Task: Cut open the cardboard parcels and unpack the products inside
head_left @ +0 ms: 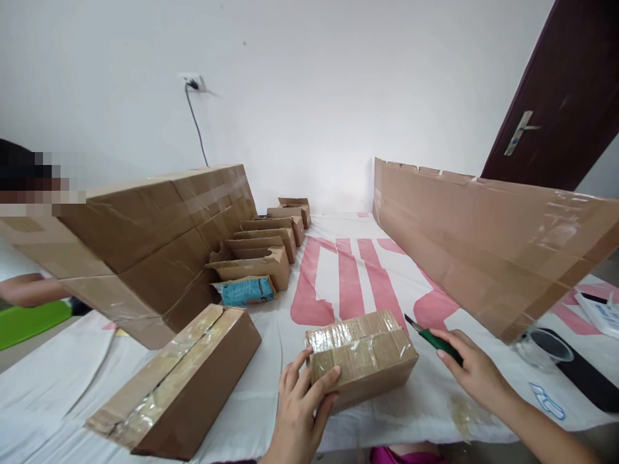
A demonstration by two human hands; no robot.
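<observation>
A small taped cardboard box [367, 364] sits near the front edge of the table. My left hand [304, 399] presses on its left end, thumb on the top and fingers curled at the corner. In my right hand [471, 367] is a green utility knife [440, 345], its blade out and pointing up and left, just right of the box and apart from it. Strips of clear, shiny tape cover the box's top. To the left lies a longer taped cardboard box [193, 386].
Tall cardboard panels stand left [159, 232] and right [483, 238]. Between them, several open small boxes [261, 258] line the left, with a blue packet [246, 291] in front. At right are a clear cup [546, 348] and a black phone-like slab [587, 377]. Another person's arm [31, 290] shows far left.
</observation>
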